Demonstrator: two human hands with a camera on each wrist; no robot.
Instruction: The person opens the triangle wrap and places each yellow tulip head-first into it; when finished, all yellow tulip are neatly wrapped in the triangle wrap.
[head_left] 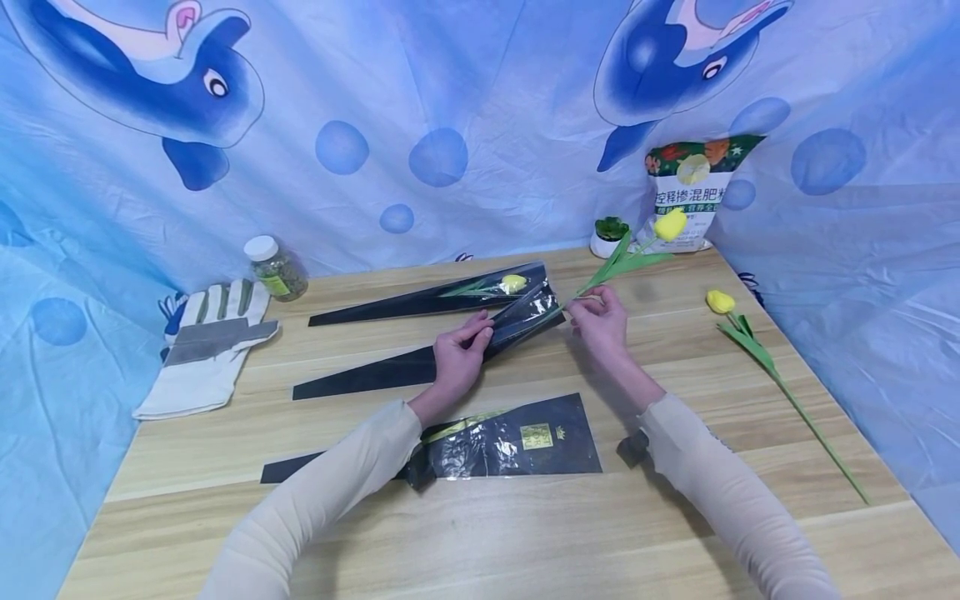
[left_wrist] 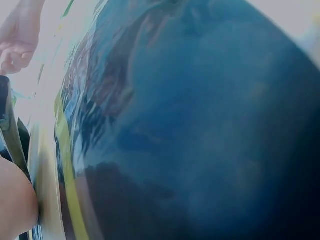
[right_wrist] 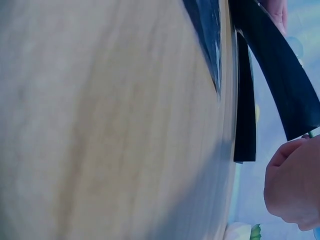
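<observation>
My left hand grips a black flower sleeve with a clear front near its wide end, which is tilted toward the right. My right hand pinches the green stem of a yellow artificial tulip at the sleeve's mouth. The lower stem runs into the sleeve, while bloom and leaves stick out past my right fingers. In the right wrist view, the sleeve's mouth is right at my fingers and raised above the table. The left wrist view is mostly filled by another dark sleeve, under my left forearm.
Behind lies a sleeve with a yellow tulip inside. A flat sleeve lies in front, a loose tulip at right. Gloves, a jar, a small potted plant and a fertilizer bag stand around.
</observation>
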